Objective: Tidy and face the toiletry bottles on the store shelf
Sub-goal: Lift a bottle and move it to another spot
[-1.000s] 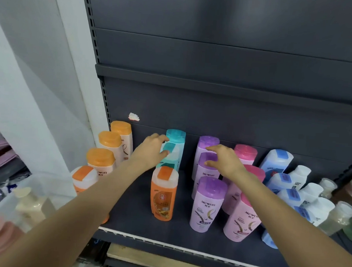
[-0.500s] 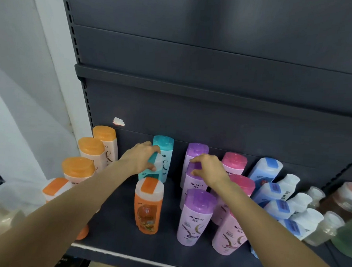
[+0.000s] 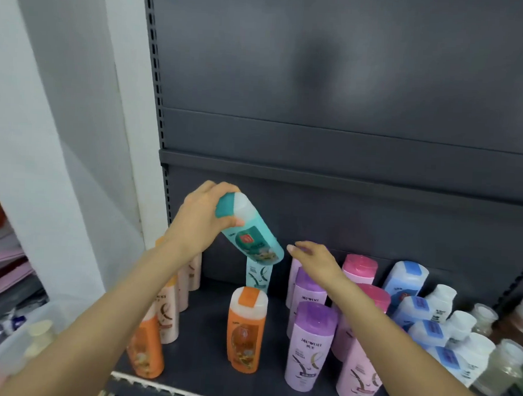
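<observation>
My left hand (image 3: 203,222) grips a teal bottle (image 3: 252,235) by its cap end and holds it tilted in the air above the dark shelf (image 3: 204,340). A second teal bottle (image 3: 257,275) stands at the back, just under it. My right hand (image 3: 316,259) hovers with relaxed fingers over the back purple bottles (image 3: 305,291), holding nothing. An orange bottle (image 3: 246,330) stands alone in the middle. A purple bottle (image 3: 310,345) and pink bottles (image 3: 355,372) stand to its right.
A row of orange-capped bottles (image 3: 164,317) lines the shelf's left side, partly behind my left arm. Blue-and-white bottles (image 3: 421,312) and clear jars (image 3: 506,365) crowd the right. A white pillar (image 3: 74,157) stands at the left, with a clear bin (image 3: 19,336) below.
My left hand has lifted the front teal bottle off the shelf and tilted it. My right hand has come off the purple bottle's cap and opened. The view has tilted upward.
</observation>
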Available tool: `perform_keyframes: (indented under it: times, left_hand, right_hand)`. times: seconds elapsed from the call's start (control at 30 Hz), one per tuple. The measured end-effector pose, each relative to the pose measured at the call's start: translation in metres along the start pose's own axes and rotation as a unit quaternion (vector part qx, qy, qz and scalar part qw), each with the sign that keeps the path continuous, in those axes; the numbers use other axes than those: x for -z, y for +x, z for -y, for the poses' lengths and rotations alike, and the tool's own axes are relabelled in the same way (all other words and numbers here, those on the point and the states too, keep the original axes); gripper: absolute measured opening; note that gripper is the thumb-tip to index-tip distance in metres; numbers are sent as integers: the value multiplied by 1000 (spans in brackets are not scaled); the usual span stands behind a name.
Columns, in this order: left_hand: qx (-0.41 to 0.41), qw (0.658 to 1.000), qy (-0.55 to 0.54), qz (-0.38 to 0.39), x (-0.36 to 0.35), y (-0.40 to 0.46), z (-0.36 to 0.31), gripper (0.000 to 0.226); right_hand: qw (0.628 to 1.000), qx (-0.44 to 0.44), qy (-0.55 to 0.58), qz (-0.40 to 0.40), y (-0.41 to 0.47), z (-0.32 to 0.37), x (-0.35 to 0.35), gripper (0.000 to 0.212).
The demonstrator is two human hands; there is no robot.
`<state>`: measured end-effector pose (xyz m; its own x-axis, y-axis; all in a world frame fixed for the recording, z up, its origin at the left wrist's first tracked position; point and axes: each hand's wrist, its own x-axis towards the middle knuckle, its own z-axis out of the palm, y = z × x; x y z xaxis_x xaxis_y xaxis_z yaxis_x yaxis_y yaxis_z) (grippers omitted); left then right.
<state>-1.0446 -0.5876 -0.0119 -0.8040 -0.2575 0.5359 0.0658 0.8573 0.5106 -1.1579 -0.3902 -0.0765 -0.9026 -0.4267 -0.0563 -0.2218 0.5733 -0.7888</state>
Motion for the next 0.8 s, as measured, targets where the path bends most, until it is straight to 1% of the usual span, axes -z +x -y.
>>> perform_keyframes:
  times: [0.07,0.13,0.17,0.23,0.27,0.33,0.37,0.43,0.5,0.57,0.67,0.8]
  left_hand:
    - [3,999,-23,-31,15,-7,-5,43]
    - [12,997,-60,-56,29,-15,-9,41]
    - [17,994,-81,-65,34,-19,-10,41]
    - [27,990,-117,-80,42,-26,-15,41]
    - [30,987,-131,-86,44,-29,-18,41]
    - [29,982,-158,-100,49,-35,-24,40]
    - [26,979,-171,-106,51,-38,-27,40]
    - [20,976,-191,-104,53,-42,-28,40]
    - [22,971,-221,-91,55,-45,-27,42]
    - [30,964,-254,-78,56,-47,-25,49]
    - [32,971,-228,-68,56,-48,-21,59]
    - [33,977,-205,-53,56,-48,-12,61]
  right_hand:
    - [995,-51,91,4,-6,3,0,51]
    - [971,-103,214,28,-16,8,-1,58]
    - [951,-116,285,42,-22,11,-1,59]
    - [899,-112,421,49,-33,17,1,56]
    - [873,-99,476,41,-36,19,3,54]
    - [832,-77,548,35,-43,26,8,50]
    - [821,-70,566,37,-45,28,10,51]
    - [816,-66,574,31,-50,32,15,53]
    - [815,-68,575,12,-55,35,20,44]
    - [804,-60,591,-2,-60,36,24,32]
    - [786,-21,618,-6,-66,36,28,25]
    - [754,27,656,-9,-69,34,35,34]
